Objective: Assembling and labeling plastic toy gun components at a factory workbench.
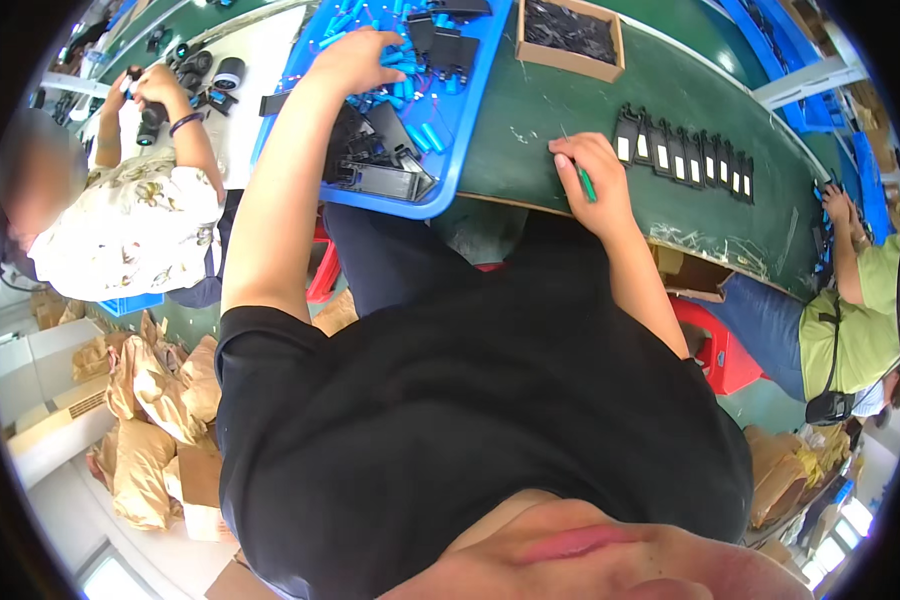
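Observation:
My left hand (358, 62) reaches into a blue tray (432, 208), over a pile of blue cylindrical cells (425, 137) with thin wires. Its thumb and fingers are apart, and no cell is visibly gripped. Black plastic housings (385, 180) fill the near part of that tray. My right hand (598, 178) rests by the green table's near edge, closed round a slim green-handled tool (586, 184); a thin tip shows beyond the fingers, but its kind is unclear. To its right, several black plastic parts with white labels (678, 160) stand in a slanting row.
An open cardboard box (570, 68) of small black pieces sits at the back of the green table (530, 110). Co-workers sit at left (120, 230) and right (850, 320). Brown paper-wrapped bundles (150, 430) lie behind me on the left. A red stool (725, 350) is at right.

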{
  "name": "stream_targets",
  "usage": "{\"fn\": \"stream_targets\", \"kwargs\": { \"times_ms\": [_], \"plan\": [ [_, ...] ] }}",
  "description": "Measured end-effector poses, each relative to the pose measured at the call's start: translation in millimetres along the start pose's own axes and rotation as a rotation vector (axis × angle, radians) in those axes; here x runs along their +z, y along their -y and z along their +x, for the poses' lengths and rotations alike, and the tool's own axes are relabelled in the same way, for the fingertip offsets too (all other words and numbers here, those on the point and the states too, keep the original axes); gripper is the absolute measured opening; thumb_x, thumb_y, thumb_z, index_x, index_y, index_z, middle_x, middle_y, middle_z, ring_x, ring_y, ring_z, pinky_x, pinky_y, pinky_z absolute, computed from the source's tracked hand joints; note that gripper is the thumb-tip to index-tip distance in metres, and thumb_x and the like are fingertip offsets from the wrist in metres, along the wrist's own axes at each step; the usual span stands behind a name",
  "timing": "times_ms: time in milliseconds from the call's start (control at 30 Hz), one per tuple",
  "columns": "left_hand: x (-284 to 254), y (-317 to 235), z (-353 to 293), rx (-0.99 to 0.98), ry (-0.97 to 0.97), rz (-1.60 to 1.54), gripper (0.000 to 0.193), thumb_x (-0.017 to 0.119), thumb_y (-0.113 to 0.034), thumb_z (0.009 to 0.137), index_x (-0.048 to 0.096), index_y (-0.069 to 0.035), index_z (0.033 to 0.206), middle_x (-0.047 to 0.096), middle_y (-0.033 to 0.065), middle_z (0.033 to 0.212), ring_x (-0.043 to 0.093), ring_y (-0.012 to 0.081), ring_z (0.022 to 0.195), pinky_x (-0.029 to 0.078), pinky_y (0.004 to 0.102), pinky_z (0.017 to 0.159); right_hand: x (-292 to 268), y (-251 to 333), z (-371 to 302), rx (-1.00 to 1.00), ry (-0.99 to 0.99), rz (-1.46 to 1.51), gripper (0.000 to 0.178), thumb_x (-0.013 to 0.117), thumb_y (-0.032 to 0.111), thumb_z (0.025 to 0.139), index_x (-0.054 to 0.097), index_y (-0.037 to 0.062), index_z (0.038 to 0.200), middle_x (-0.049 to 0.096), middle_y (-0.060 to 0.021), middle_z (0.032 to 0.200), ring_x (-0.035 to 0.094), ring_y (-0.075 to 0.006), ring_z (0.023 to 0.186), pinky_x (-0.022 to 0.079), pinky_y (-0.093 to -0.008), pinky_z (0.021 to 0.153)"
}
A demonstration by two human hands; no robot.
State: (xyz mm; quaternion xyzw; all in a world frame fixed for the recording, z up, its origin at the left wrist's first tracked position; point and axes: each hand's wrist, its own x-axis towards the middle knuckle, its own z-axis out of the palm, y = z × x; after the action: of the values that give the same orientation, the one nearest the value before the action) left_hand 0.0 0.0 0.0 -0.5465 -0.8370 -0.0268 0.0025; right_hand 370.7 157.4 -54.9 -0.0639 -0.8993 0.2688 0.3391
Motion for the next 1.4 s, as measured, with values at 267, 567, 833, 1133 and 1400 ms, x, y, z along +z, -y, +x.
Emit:
{"fn": "stream_targets", "kwargs": {
  "times_ms": [267, 567, 833, 1133, 1400],
  "plan": [
    [0, 9, -7, 0.085, -0.109, -0.263, 0.042, 0.085, -0.024, 0.084, 0.075, -0.008, 0.122, 0.077, 0.0157, 0.115, 0.074, 0.0354, 0.105, 0.059, 0.044, 0.093, -4, -11, -2, 0.044, 0.015, -0.09, 0.034, 0.069, -0.003, 0.084, 0.068, 0.0025, 0.117, 0.069, -0.0139, 0.103, 0.063, -0.0359, 0.1, 0.053, -0.0457, 0.089],
    [-12, 5, -17, -0.006, -0.214, -0.172, 0.047, 0.076, -0.009, 0.085, 0.066, -0.008, 0.131, 0.07, 0.0182, 0.122, 0.068, 0.036, 0.117, 0.053, 0.0449, 0.102, -13, -7, -1, 0.021, 0.008, -0.118, 0.064, 0.06, -0.01, 0.076, 0.07, 0.0139, 0.135, 0.065, -0.0118, 0.11, 0.06, -0.0339, 0.102, 0.053, -0.0439, 0.093],
    [-31, -218, -51, 0.388, -0.405, -0.641, 0.035, 0.066, 0.001, 0.083, 0.071, -0.005, 0.117, 0.071, 0.0166, 0.119, 0.068, 0.0354, 0.116, 0.054, 0.0447, 0.101, -227, -162, -83, 0.478, -0.281, -0.691, 0.052, 0.072, 0.035, 0.098, 0.064, 0.0152, 0.146, 0.061, -0.0175, 0.148, 0.055, -0.0373, 0.138, 0.04, -0.0471, 0.118],
    [64, -327, -23, 0.374, -0.349, -0.239, 0.063, 0.073, -0.038, 0.094, 0.057, -0.001, 0.144, 0.054, 0.018, 0.151, 0.05, 0.0347, 0.143, 0.041, 0.0517, 0.117, -231, -207, -118, 0.483, -0.029, -0.721, 0.054, 0.059, 0.052, 0.103, 0.06, 0.0251, 0.151, 0.046, -0.0076, 0.165, 0.039, -0.0349, 0.153, 0.025, -0.0551, 0.125],
    [63, -330, -17, 0.271, -0.396, -0.215, 0.06, 0.075, -0.036, 0.092, 0.061, -0.002, 0.14, 0.055, 0.0186, 0.146, 0.051, 0.0351, 0.138, 0.042, 0.0504, 0.112, -230, -205, -118, 0.451, -0.076, -0.774, 0.051, 0.059, 0.051, 0.104, 0.064, 0.025, 0.147, 0.052, -0.0075, 0.161, 0.046, -0.0353, 0.148, 0.03, -0.0514, 0.123]
  ]
}}
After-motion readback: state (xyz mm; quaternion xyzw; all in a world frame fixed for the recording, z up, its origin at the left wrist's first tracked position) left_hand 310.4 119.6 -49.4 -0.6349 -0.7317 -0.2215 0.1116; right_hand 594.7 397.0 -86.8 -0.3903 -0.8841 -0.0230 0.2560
